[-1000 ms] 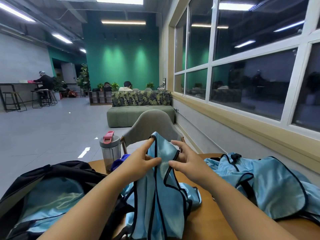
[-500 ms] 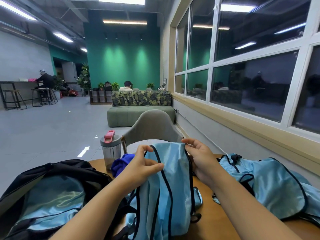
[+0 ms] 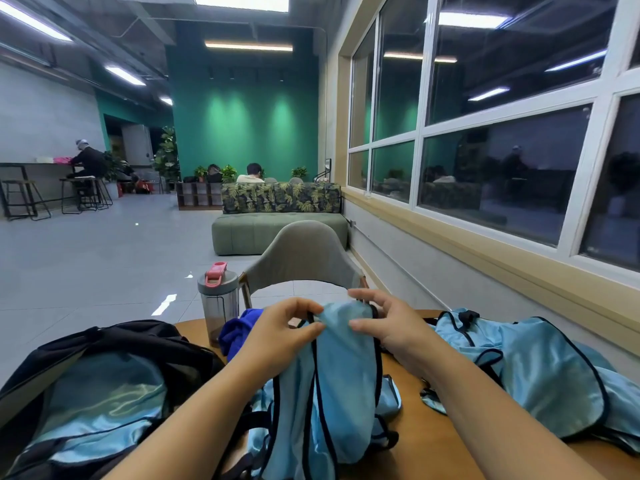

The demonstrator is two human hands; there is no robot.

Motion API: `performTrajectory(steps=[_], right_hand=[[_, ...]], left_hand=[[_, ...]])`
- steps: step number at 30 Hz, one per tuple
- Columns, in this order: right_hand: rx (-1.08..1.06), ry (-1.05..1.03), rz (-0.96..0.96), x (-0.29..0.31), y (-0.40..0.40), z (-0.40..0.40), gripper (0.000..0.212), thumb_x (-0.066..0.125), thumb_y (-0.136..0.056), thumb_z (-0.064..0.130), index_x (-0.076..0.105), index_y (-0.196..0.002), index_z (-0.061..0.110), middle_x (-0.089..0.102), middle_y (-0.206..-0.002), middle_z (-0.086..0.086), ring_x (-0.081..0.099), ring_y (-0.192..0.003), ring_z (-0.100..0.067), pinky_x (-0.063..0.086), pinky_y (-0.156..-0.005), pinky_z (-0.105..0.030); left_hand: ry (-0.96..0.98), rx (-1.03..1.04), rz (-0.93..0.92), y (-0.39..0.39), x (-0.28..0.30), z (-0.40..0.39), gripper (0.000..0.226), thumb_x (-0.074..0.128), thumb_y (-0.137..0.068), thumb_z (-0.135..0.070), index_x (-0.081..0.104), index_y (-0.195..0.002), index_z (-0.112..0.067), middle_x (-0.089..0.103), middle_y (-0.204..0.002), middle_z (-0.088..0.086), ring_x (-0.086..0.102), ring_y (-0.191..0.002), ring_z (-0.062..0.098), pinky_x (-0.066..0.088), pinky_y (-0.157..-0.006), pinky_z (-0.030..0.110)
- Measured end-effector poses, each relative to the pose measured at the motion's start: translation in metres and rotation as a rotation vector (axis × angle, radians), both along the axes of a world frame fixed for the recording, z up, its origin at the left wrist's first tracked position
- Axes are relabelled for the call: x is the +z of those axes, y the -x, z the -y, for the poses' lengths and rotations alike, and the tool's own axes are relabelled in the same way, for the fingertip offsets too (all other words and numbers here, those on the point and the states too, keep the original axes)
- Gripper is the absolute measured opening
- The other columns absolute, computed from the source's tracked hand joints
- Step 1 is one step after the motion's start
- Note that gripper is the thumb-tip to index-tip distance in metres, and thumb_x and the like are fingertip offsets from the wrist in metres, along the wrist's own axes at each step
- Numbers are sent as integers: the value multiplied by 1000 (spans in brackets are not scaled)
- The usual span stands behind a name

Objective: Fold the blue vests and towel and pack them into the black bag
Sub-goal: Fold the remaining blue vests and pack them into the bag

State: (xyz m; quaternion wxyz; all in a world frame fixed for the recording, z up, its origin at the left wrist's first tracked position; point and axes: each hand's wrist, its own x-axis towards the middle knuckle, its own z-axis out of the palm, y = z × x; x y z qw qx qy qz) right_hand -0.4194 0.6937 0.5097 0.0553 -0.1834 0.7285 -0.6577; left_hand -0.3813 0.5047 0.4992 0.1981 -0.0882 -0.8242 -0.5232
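Blue vest (image 3: 332, 393) hangs at lower centre — left hand (image 3: 277, 337) and right hand (image 3: 391, 334) both pinch its top edge, above the table (image 3: 408, 455).

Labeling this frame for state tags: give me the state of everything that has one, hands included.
Left hand: pinches the held vest's top edge.
Right hand: pinches the same edge.
Held vest: lifted, hanging, not folded.
Vest pile: crumpled on the table.
Bag: open, blue fabric inside.
Bottle: upright, lid closed.
Towel: bunched beside the bottle.
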Motion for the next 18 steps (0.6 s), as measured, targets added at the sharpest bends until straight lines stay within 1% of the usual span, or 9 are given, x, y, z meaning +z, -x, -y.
performTrajectory(steps=[2, 4, 6, 8, 10, 12, 14, 16, 18], right_hand=[[-22, -85, -25, -4, 0, -2, 34, 64, -86, -1, 66, -107, 26, 71, -103, -8, 68, -95, -19, 57, -85, -31], [-18, -52, -25, -6, 1, -3, 27, 64, -87, 0, 69, -103, 21, 72, -99, -10, 69, -92, -20, 58, -82, -32], [-31, -44, -47, -4, 2, -4, 25, 65, -88, 1, 69, -104, 19, 72, -96, -8, 69, -86, -16, 58, -75, -26], [-44, -43, -81, -1, 3, -5, 26, 67, -86, 2, 69, -108, 16, 72, -96, -4, 68, -87, -13, 56, -73, -21], [-70, -66, -125, 1, 5, -6, 29, 71, -84, 3, 69, -111, 13, 72, -100, -2, 68, -92, -14, 54, -77, -19], [-111, -150, -188, 3, 6, -6, 33, 74, -81, 7, 69, -113, 12, 71, -100, 1, 67, -94, -12, 54, -83, -20], [-140, -240, -253, 6, 5, -6, 35, 76, -80, 9, 69, -114, 13, 70, -101, 4, 65, -94, -7, 52, -89, -22], [-151, -325, -325, 10, 3, -7, 36, 75, -81, 12, 68, -116, 13, 68, -102, 5, 63, -95, -5, 50, -92, -21], [-158, -420, -408, 14, 1, -8, 34, 73, -84, 16, 68, -118, 14, 67, -105, 5, 61, -96, -5, 47, -87, -15]], left_hand=[[7, 28, -25, -1, 3, 4, 18, 73, -81, -8, 67, -86, -25, 66, -82, -8, 54, -63, -2, 45, -68, 13], [27, 48, -49, -2, 6, 8, 20, 73, -81, -9, 68, -85, -28, 67, -83, -9, 56, -67, -3, 45, -68, 10], [65, 60, -60, -2, 7, 12, 25, 73, -82, -11, 67, -89, -34, 68, -88, -8, 59, -73, 1, 45, -70, 9], [104, 70, -62, -2, 9, 13, 26, 72, -83, -13, 67, -97, -33, 68, -94, -11, 61, -77, -1, 44, -70, 5], [137, 89, -64, -1, 10, 14, 28, 72, -83, -13, 68, -107, -26, 67, -95, -13, 61, -77, -5, 42, -70, 2], [183, 102, -72, -1, 11, 14, 31, 71, -83, -11, 68, -113, -21, 66, -96, -13, 59, -79, -7, 40, -71, 0], [234, 103, -88, -3, 13, 14, 32, 71, -83, -10, 68, -114, -19, 65, -97, -13, 57, -82, -11, 39, -72, -2], [269, 110, -103, -3, 14, 15, 31, 71, -83, -12, 69, -113, -20, 65, -95, -16, 56, -83, -13, 38, -73, -2], [295, 122, -111, -2, 14, 16, 28, 72, -83, -14, 71, -109, -20, 63, -87, -22, 56, -82, -13, 39, -73, -1]])
